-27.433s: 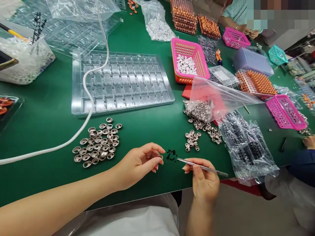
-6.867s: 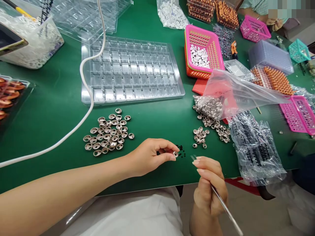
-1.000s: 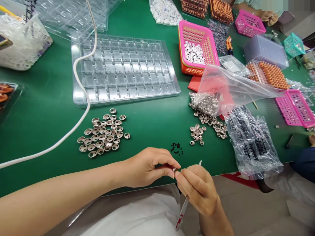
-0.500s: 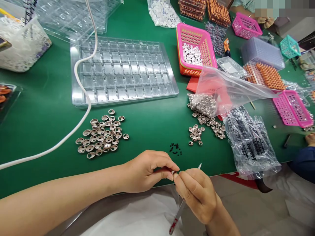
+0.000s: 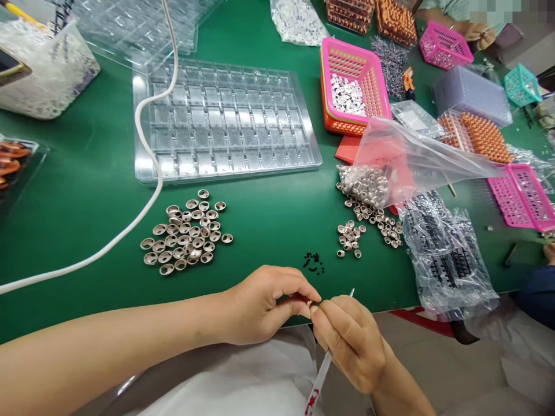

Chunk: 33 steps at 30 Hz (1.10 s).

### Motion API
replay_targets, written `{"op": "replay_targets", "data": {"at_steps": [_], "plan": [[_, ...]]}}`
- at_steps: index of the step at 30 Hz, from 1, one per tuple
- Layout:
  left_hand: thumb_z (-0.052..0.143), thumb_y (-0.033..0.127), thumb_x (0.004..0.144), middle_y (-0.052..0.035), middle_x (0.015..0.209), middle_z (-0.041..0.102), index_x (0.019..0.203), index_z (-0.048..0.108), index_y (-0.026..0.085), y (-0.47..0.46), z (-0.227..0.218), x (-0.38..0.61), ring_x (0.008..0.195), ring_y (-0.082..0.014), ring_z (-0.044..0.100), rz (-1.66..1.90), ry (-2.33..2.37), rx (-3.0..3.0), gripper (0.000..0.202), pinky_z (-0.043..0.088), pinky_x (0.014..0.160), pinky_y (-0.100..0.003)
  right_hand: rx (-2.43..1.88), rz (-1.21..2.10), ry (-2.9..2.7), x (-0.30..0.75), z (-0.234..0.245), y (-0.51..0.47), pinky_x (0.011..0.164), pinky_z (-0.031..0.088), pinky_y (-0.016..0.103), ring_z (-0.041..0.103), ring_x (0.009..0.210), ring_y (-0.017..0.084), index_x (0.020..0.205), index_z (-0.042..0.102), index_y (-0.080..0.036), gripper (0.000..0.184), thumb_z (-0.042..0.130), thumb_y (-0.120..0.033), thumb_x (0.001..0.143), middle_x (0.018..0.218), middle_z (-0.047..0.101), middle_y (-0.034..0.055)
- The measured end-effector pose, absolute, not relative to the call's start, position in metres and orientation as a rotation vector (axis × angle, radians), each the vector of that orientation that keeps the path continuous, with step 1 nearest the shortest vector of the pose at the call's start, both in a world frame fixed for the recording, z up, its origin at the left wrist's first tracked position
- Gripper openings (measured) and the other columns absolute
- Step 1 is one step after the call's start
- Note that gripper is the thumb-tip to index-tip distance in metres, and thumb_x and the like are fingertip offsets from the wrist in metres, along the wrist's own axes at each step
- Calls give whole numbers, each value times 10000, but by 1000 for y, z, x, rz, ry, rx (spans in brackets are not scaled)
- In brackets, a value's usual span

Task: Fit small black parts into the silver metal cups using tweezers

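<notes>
Over the table's front edge, my left hand [image 5: 269, 306] pinches a small silvery metal ring [image 5: 309, 303] between thumb and fingertips; the fingers largely hide it. My right hand [image 5: 351, 338] is closed, its thumb and forefinger meeting the same ring. A slim pair of tweezers [image 5: 321, 372] with red print runs through the right hand, its pointed end sticking out above the knuckles. Just beyond my fingers lie tiny black pieces [image 5: 313, 263]. Several oval metal rings [image 5: 191, 234] are spread to the left, and smaller metal rings [image 5: 350, 237] to the right.
A clear compartment tray [image 5: 229, 121] lies behind the rings, crossed by a white cable [image 5: 150, 150]. Stacked baskets [image 5: 377, 75] hold white pieces. Plastic bags [image 5: 446, 254] of parts lie on the right. Another person's hands [image 5: 481, 36] show at the far right.
The tweezers have turned a little in my right hand, their printed end now lower and showing more face. The view has shifted slightly; both hands stay together at the ring.
</notes>
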<state>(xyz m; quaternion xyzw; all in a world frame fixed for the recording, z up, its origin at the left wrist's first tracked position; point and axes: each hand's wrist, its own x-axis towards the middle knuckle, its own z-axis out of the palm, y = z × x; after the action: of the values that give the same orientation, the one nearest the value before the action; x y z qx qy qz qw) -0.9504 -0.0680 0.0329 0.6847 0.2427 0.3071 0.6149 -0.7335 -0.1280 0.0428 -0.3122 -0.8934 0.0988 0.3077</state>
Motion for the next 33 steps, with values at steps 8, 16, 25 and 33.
{"op": "replay_targets", "data": {"at_steps": [8,16,25,33], "plan": [[620,120,915,-90,853,750,985,752,96,-65,35,-951,765,-142,700,688,562,1523,152,559,722,-195,-795,271,-2352,-732,42,-126,558,493,335,578,779,194,1159,645,7,335,448,-14,889,996,644,153],[633,147,924,-75,858,758,992,746,136,-63,37,-952,759,-143,701,668,542,1496,133,570,718,-215,-830,220,-2295,-730,38,-132,635,567,353,658,890,223,1156,655,0,310,473,-24,906,1009,679,162],[631,143,931,-70,841,753,998,736,134,-64,33,-952,763,-142,689,695,526,1569,125,557,722,-206,-779,259,-2367,-729,44,-127,594,515,347,614,806,202,1145,650,8,319,433,-35,916,994,655,155],[602,147,949,-72,846,746,1014,719,144,-66,30,-952,763,-149,681,693,513,1656,134,551,725,-218,-774,303,-2393,-729,44,-125,535,475,330,572,740,179,1150,633,-16,331,374,-62,949,949,674,137]]}}
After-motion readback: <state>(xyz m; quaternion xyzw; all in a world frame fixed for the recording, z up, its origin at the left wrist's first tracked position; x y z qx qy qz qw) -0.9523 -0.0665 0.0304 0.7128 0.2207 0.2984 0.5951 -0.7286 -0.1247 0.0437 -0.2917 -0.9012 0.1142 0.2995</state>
